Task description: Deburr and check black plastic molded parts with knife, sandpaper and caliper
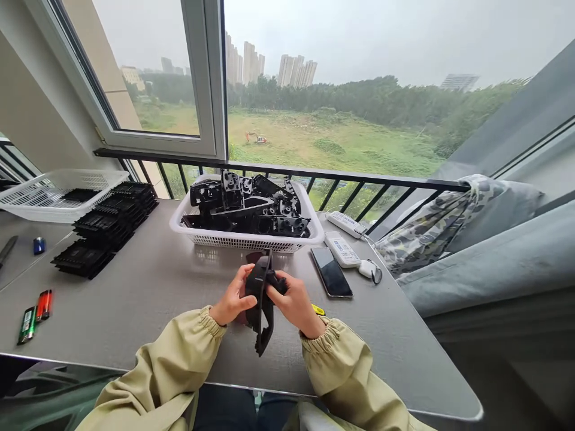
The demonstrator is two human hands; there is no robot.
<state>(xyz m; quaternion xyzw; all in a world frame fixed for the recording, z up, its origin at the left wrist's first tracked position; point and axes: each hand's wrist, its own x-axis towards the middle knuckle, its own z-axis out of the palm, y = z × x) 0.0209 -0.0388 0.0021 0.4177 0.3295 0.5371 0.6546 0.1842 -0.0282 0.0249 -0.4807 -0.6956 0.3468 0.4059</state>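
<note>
A black moulded plastic part [263, 299] is held upright between my two hands, above the near middle of the table. My left hand [236, 299] grips its left side, thumb on the face towards me. On the other side, my right hand [294, 302] is closed on a projecting piece of the same part. Some fingers of both hands are hidden behind it. Just beyond stands a white plastic basket [247, 240] heaped with similar black plastic parts [251, 206]. A yellow-handled tool [318, 309] shows partly beside my right wrist.
Stacks of flat black parts [105, 221] lie on the left, before another white basket [40, 209]. Lighters [27, 325], a blue cylinder [39, 245] and a knife [6, 248] are further left. A phone [331, 272], white power strips [342, 248] and a white case [369, 270] lie right.
</note>
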